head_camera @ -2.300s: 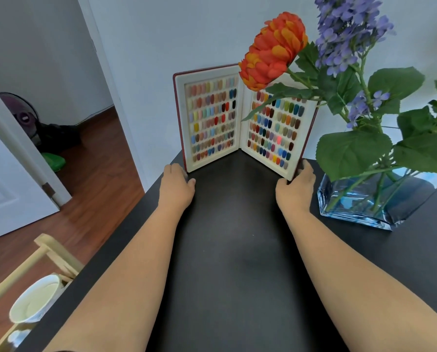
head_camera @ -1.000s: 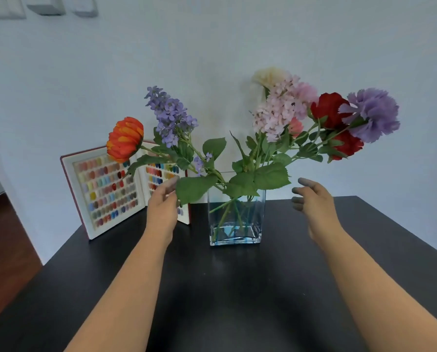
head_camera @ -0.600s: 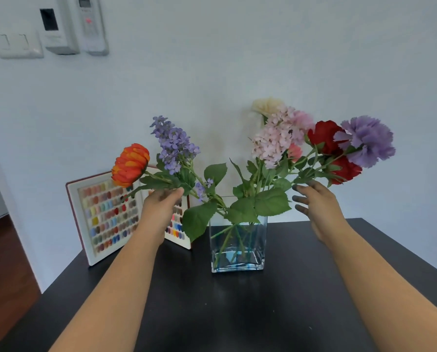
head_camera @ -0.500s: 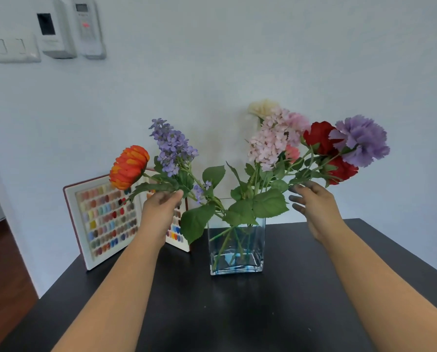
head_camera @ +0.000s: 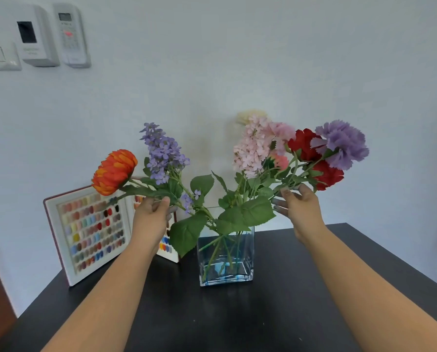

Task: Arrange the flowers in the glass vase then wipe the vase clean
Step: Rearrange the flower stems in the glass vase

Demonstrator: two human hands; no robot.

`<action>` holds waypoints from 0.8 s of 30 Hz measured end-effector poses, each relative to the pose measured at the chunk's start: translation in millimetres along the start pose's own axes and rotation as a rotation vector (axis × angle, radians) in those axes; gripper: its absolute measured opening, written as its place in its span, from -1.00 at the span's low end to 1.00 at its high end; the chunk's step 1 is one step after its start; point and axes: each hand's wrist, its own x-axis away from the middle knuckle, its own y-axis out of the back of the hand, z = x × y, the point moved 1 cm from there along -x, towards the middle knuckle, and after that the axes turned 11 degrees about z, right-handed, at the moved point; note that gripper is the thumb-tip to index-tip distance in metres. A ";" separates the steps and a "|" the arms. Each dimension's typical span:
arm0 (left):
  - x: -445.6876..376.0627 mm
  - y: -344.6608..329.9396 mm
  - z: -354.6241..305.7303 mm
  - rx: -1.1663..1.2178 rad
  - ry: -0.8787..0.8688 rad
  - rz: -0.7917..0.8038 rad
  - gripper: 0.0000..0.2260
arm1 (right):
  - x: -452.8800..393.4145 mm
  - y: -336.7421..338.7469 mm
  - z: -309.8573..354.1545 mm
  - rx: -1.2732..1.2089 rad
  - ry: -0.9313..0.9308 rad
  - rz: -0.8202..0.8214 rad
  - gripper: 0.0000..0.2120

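No text is legible anywhere (the wall devices' (head_camera: 38,34) markings blur).

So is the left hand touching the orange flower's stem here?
Touching. In the head view the left hand has thumb and fingers pinched round the green stem of the orange flower, just below its leaves; no gap shows between them.

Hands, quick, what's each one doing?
Left hand: pinching the orange flower's green stem.
Right hand: fingers curled on the red flowers' green stems.
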 end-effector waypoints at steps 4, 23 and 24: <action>-8.4 -1.5 -10.9 -0.059 -0.053 0.041 -0.84 | -7.1 -5.5 5.4 0.101 0.018 0.045 -0.93; -13.1 -52.4 -35.5 -0.542 -0.052 0.172 -0.26 | -28.9 -39.9 53.8 0.591 0.105 0.299 -0.80; -14.4 -56.2 -37.3 -0.531 -0.050 0.143 -0.27 | -29.0 -40.9 55.1 0.615 0.110 0.303 -0.79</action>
